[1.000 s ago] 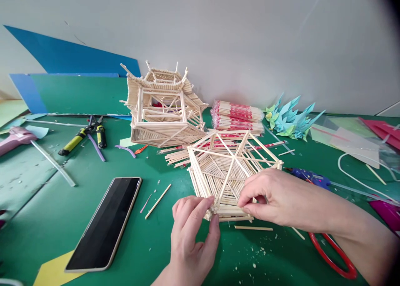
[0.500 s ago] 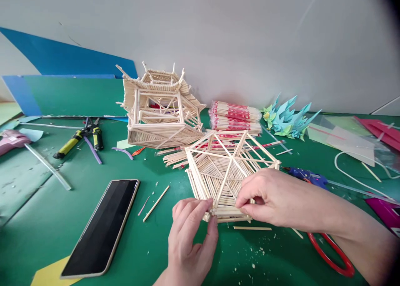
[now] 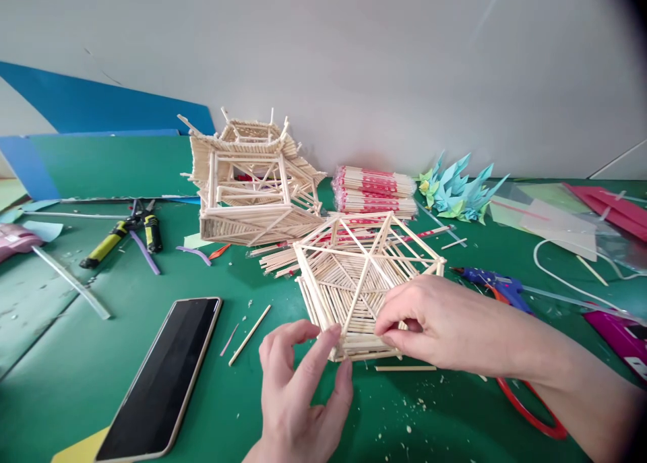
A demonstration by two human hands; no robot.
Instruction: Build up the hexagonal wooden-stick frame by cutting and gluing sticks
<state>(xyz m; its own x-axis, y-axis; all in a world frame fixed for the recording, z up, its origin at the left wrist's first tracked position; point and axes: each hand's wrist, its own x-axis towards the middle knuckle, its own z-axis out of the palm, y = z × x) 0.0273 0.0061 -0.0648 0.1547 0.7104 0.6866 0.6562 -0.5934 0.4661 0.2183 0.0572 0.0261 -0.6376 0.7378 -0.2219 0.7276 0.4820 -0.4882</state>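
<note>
A six-sided frame of thin wooden sticks, with spokes meeting at a raised centre, lies between my hands. My left hand is at its near left corner, fingers spread, the index fingertip at or just over the corner and the thumb apart below it. Over the near side my right hand pinches a stick of the front edge between thumb and fingers; the fingers partly hide the grip. Just in front of the frame lies a loose stick. Another loose stick is left of it.
Behind stands a stick-built pavilion, beside wrapped stick bundles and blue paper folds. At left lie a phone and pliers. A blue glue gun and red-handled scissors lie near my right arm.
The fingers of my left hand have spread and let go of the frame's corner. My right hand keeps its pinch at the front edge. The whole view has shifted slightly.
</note>
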